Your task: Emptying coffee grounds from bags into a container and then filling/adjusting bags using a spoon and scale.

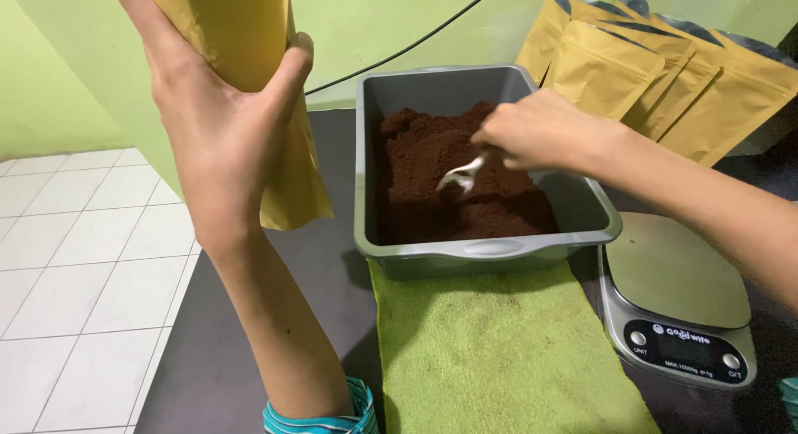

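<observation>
Left hand [220,126] grips upright pouch [249,85]; right hand [540,130] pinches white spoon [461,176], bowl slanting down-left into grounds [449,193]

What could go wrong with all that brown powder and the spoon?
1. The right hand digs a small white spoon into dark brown powder heaped near the rim of the grey rectangular tray; some might spill onto the green towel.
2. The left hand holds the tan paper pouch up, away from the tray, so powder may drop on the way.
3. Stray powder could land on the silver kitchen scale nearby.
</observation>
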